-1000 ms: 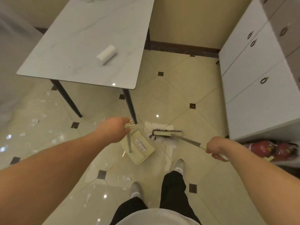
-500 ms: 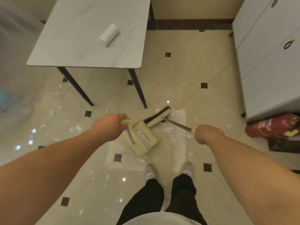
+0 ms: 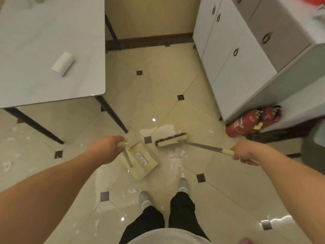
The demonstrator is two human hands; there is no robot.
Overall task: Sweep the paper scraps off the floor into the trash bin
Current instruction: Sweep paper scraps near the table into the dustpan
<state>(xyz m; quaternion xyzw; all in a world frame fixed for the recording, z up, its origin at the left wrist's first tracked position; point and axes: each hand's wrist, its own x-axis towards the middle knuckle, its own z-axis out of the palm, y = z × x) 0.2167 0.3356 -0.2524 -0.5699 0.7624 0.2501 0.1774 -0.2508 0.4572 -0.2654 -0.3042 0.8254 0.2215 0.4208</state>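
My left hand [image 3: 105, 148] grips the upright handle of a cream dustpan [image 3: 142, 161] that rests on the tiled floor in front of my feet. My right hand [image 3: 243, 152] holds the grey handle of a cream broom, whose head [image 3: 171, 139] lies on the floor just right of the dustpan. A small heap of white paper scraps [image 3: 175, 157] sits between the broom head and my right foot. More scraps [image 3: 131, 191] lie by my left foot, and others [image 3: 8, 164] are scattered under the table at the far left. No trash bin is in view.
A white marble table [image 3: 35, 85] with black legs [image 3: 112, 114] stands at the left, a white roll [image 3: 62, 65] on it. White cabinets [image 3: 237, 67] line the right wall. Two red fire extinguishers [image 3: 251, 121] lie at the cabinet's foot. My feet [image 3: 182, 184] stand close behind the dustpan.
The broom head has swung from beside the dustpan's far edge out to the right and lies flat across. Scraps have gathered near my right foot. The view has tilted up.
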